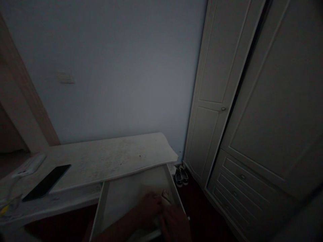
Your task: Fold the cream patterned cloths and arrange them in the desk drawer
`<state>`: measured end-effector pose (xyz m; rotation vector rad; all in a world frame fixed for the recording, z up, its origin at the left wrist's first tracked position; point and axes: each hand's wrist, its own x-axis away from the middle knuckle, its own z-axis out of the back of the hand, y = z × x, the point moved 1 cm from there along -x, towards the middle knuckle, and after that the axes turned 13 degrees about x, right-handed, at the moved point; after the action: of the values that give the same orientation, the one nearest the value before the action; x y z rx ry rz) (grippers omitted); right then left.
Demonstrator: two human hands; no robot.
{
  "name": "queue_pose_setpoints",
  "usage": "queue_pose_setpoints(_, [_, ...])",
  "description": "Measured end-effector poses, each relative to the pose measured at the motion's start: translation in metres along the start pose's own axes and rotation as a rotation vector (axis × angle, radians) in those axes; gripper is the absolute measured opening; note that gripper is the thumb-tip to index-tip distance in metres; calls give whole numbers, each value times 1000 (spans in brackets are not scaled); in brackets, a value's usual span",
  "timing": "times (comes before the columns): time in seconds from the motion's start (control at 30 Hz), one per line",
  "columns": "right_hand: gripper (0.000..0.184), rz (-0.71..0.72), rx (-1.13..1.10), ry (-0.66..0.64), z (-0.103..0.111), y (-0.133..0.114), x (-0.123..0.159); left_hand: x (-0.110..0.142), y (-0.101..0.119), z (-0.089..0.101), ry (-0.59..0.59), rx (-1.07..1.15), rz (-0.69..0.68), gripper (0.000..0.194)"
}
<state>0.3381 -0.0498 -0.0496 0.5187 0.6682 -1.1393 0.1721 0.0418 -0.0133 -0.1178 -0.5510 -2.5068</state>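
Observation:
Both of my hands are inside a white pulled-out drawer [123, 198], close together near its right side. My right hand [175, 220] is closed around a small pale thing with dark marks [166, 197], which pokes out above its fingers. What kind of thing it is I cannot make out in the dim light. Beside it on the left, my left hand [150, 205] is smeared by motion, and its fingers cannot be told apart. Another pale shape, partly hidden, lies below the hands near the drawer front.
Above the drawer runs a white desk top [131, 149] with stains. A dark flat tablet-like device [47, 181] lies at its left, near a white object [30, 164]. Dark shoes [181, 175] stand on the red floor. A white wardrobe [214, 87] rises at the right.

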Motion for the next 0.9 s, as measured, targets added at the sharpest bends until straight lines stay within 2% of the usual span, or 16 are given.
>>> queue_pose_setpoints(0.1, [4,-17,19,17,4,-1,-1,32,-17,7,-29,-5,98,36])
queue_pose_setpoints(0.23, [7,-22,31,24,9,-3,-2,80,-38,25,-66,32,275,56])
queue_pose_setpoints(0.33, [8,-13,44,17,9,-3,-3,111,-46,35,-16,98,402,65])
queue_pose_setpoints(0.43, [8,-6,47,26,7,-1,-2,136,-46,41,85,186,455,74])
queue_pose_setpoints(0.5, [8,-6,46,34,4,-1,-1,153,-42,43,190,266,446,73])
queue_pose_setpoints(0.57, [9,-13,45,45,3,-1,0,175,-37,46,346,354,416,65])
queue_pose_setpoints(0.73, [12,-35,54,42,9,-4,-3,248,-39,48,876,454,390,53])
queue_pose_setpoints(0.83, [14,-28,49,10,14,-4,-5,289,-52,36,1024,465,435,52])
queue_pose_setpoints(0.9, [16,-24,42,-7,15,-4,-6,303,-60,21,1137,455,538,60])
